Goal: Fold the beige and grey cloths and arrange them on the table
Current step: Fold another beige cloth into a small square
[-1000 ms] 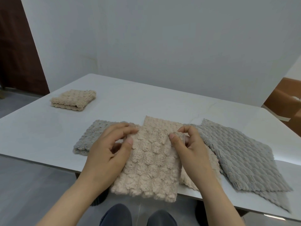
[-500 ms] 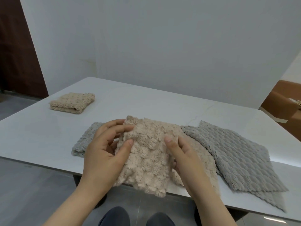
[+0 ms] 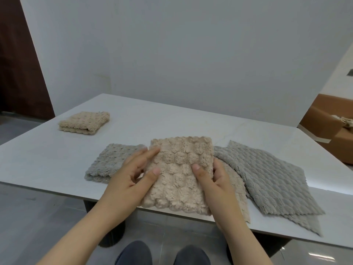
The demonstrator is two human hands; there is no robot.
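While a half-folded beige cloth [image 3: 179,175] is pinched at both side edges by the left hand [image 3: 131,178] and right hand [image 3: 214,180] at the tabletop's [image 3: 172,121] near edge, presumably to square the fold, unfolded grey cloths [image 3: 267,178] lie just right.

One view only, worn on the head, looking forward and down across the surface [image 3: 172,119] from its near edge. It sits close: both hands fill the lower middle, the feet show at the bottom. The far edge meets the white wall [image 3: 191,44], and wide-angle bending curves the sides.
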